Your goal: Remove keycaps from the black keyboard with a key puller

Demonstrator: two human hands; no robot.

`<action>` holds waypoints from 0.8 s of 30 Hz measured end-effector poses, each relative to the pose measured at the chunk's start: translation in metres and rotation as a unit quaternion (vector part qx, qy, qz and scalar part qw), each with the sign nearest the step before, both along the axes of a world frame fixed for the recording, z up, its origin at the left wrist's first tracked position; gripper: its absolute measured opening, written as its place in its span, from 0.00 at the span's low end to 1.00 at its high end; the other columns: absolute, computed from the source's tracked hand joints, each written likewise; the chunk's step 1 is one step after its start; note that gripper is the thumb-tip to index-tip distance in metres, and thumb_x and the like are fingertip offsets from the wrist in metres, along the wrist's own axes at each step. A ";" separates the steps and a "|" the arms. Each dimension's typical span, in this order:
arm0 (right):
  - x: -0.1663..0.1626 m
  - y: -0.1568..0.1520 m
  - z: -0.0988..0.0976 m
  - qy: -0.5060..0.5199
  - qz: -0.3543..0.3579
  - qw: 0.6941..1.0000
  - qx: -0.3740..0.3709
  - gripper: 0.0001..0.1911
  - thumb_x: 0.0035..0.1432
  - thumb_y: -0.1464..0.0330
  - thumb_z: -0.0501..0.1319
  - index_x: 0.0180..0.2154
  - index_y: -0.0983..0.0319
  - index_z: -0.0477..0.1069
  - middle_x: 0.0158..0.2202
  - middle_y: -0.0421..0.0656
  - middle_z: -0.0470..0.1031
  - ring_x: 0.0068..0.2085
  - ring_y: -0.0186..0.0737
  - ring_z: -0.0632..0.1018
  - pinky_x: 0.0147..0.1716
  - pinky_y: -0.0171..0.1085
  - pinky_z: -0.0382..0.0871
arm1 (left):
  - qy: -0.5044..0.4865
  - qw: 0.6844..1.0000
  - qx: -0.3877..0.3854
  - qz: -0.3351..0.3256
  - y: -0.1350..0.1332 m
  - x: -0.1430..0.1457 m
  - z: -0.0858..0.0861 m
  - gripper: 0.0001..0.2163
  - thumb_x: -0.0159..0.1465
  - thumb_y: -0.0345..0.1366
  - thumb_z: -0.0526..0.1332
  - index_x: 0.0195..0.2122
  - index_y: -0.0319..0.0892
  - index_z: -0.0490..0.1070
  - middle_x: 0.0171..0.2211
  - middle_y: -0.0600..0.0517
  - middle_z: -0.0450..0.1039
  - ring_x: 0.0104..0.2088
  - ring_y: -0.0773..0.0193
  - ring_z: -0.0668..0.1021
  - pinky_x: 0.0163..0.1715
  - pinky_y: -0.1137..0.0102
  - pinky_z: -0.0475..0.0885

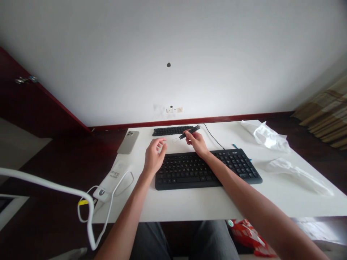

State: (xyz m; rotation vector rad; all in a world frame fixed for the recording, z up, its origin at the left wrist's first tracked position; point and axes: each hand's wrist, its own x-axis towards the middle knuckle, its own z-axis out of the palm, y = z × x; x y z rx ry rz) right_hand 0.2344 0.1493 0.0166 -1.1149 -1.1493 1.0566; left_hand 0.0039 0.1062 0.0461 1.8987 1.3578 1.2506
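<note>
In my right hand is a black keycap puller, gripped between thumb and fingers. Thin wire loops stick out of its left end, and its other end points up and right. My left hand hovers over the left end of a black keyboard, fingers loosely curled and apart, with nothing in them. The keyboard lies flat on the white table under my right forearm, which hides some of its keys. Behind my hands lies a smaller block of black keys, partly covered by the puller.
At the left are a phone lying face down and a white power strip with a white cable. Crumpled clear plastic and another plastic wrap lie at the right. A thin black cord runs behind the keyboard.
</note>
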 end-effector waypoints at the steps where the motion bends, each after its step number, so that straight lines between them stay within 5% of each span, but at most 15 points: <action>1: 0.000 -0.001 0.000 -0.013 0.013 1.000 0.010 0.28 0.57 0.42 0.66 0.40 0.61 0.75 0.23 0.38 0.68 0.26 0.36 0.69 0.27 0.37 0.66 | 0.030 0.999 0.013 -0.011 -0.018 -0.006 -0.001 0.10 0.71 0.41 0.61 0.50 0.47 0.77 0.44 0.48 0.77 0.42 0.59 0.77 0.44 0.67 0.73; 5: -0.006 -0.011 0.003 -0.059 0.079 0.994 0.048 0.26 0.62 0.44 0.64 0.40 0.62 0.73 0.27 0.41 0.74 0.27 0.37 0.73 0.29 0.38 0.70 | 0.122 0.991 0.037 -0.035 -0.079 -0.029 -0.012 0.15 0.69 0.41 0.64 0.56 0.51 0.73 0.53 0.46 0.74 0.56 0.52 0.76 0.58 0.57 0.72; 9: -0.019 -0.027 0.017 -0.095 0.147 0.983 0.052 0.23 0.64 0.47 0.64 0.41 0.62 0.73 0.31 0.44 0.78 0.29 0.39 0.77 0.32 0.39 0.73 | 0.181 0.982 0.037 -0.033 -0.108 -0.040 -0.029 0.26 0.63 0.44 0.72 0.62 0.52 0.69 0.58 0.45 0.70 0.60 0.48 0.73 0.61 0.54 0.72; 13: -0.032 -0.045 0.037 -0.191 0.144 0.968 0.071 0.20 0.65 0.50 0.64 0.39 0.61 0.74 0.29 0.43 0.79 0.29 0.40 0.78 0.32 0.38 0.72 | 0.219 0.974 0.030 -0.040 -0.111 -0.040 -0.039 0.32 0.58 0.43 0.76 0.62 0.52 0.68 0.58 0.46 0.70 0.60 0.47 0.73 0.61 0.51 0.72; 17: -0.039 -0.073 0.052 -0.271 0.122 0.950 0.092 0.17 0.69 0.52 0.60 0.41 0.59 0.75 0.29 0.42 0.79 0.29 0.42 0.78 0.33 0.39 0.71 | 0.216 0.975 0.020 -0.038 -0.108 -0.039 -0.040 0.29 0.56 0.42 0.78 0.57 0.52 0.71 0.56 0.47 0.71 0.57 0.47 0.74 0.58 0.51 0.74; 24: -0.048 -0.138 0.035 -0.290 0.015 0.954 0.070 0.14 0.71 0.56 0.58 0.46 0.57 0.75 0.42 0.45 0.82 0.35 0.44 0.81 0.39 0.40 0.73 | 0.180 0.982 -0.001 -0.051 -0.107 -0.040 -0.039 0.27 0.53 0.36 0.79 0.52 0.51 0.71 0.54 0.48 0.71 0.57 0.47 0.74 0.58 0.50 0.73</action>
